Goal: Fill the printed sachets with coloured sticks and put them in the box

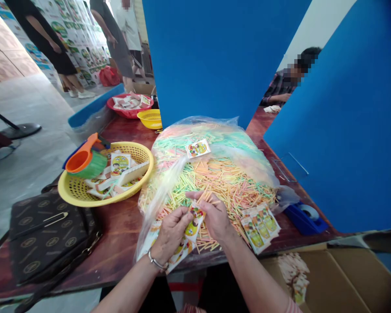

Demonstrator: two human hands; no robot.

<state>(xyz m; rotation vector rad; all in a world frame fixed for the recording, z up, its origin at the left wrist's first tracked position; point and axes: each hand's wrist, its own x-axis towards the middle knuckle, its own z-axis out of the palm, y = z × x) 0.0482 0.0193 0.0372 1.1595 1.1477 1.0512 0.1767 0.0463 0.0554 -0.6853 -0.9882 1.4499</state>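
My left hand point(172, 229) is closed on a printed paper packet point(195, 224) with cartoon pictures, held up at its open-looking top edge. Between the fingers of my right hand point(217, 218) is a small bunch of thin pastel sticks point(207, 196), right at the top of that packet. Both hands are over a big heap of loose pastel sticks point(237, 176) in a spread clear plastic bag point(169, 178). More printed packets lie under my left wrist. A fanned stack of packets point(260, 228) rests to the right, and one packet point(198, 148) lies on the heap.
At left, a yellow basket point(138, 152) holds packets and an orange scoop point(80, 160), beside a dark handbag point(48, 239). Blue partitions point(211, 61) stand behind. A tape dispenser point(308, 219) sits at right, above a cardboard box point(342, 274). Other people are farther back.
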